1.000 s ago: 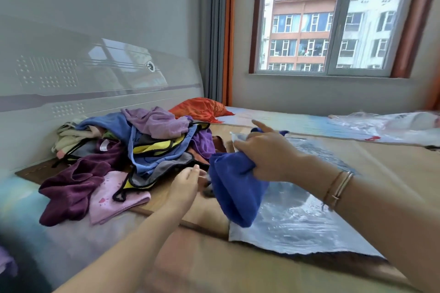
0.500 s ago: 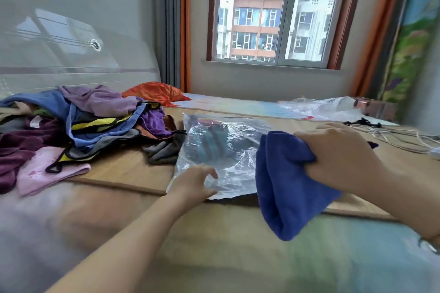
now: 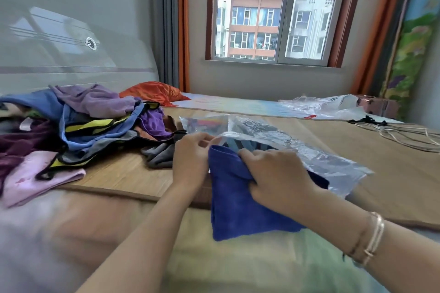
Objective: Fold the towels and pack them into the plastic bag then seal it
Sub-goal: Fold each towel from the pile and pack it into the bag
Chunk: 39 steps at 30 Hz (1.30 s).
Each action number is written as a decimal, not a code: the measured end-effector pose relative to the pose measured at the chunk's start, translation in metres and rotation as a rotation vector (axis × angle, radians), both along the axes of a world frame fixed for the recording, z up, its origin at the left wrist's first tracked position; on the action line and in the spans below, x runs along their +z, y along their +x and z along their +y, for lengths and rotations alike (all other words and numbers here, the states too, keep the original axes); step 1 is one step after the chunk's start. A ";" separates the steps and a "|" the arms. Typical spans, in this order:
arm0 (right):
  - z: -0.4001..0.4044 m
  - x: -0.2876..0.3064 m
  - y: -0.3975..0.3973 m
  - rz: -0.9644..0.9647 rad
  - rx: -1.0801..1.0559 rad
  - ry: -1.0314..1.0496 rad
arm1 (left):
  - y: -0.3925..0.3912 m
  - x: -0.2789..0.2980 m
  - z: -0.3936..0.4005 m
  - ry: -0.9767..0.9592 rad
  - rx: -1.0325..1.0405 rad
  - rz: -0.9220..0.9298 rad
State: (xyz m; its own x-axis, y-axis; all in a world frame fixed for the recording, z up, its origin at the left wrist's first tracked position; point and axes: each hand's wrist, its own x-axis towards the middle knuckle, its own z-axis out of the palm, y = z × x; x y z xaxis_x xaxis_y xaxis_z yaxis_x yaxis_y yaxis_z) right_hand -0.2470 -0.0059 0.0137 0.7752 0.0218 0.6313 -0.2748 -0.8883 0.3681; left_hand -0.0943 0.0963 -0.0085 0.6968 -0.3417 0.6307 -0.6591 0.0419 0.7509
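Note:
A folded dark blue towel [image 3: 240,207] lies at the mouth of a clear plastic bag [image 3: 316,157] on the bamboo mat. My right hand [image 3: 276,176] grips the towel's top edge and presses it toward the bag's opening. My left hand [image 3: 190,159] pinches the bag's near lip and holds it lifted. Dark folded cloth shows through the plastic inside the bag. A heap of unfolded towels [image 3: 78,126], blue, purple, pink and yellow-trimmed, lies to the left.
An orange cloth [image 3: 152,93] lies behind the heap near the curtain. More crumpled clear plastic [image 3: 326,106] sits at the back right, with white cables [image 3: 404,134] beside it. A grey towel [image 3: 159,153] lies just left of my left hand.
My right hand has brought the blue towel back left to the bag's mouth. My left hand moved from resting on the bag to lifting its lip. The camera view shifted.

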 end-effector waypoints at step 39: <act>-0.038 -0.061 0.160 -0.007 -0.048 0.105 | 0.025 0.015 0.012 -0.139 0.193 -0.086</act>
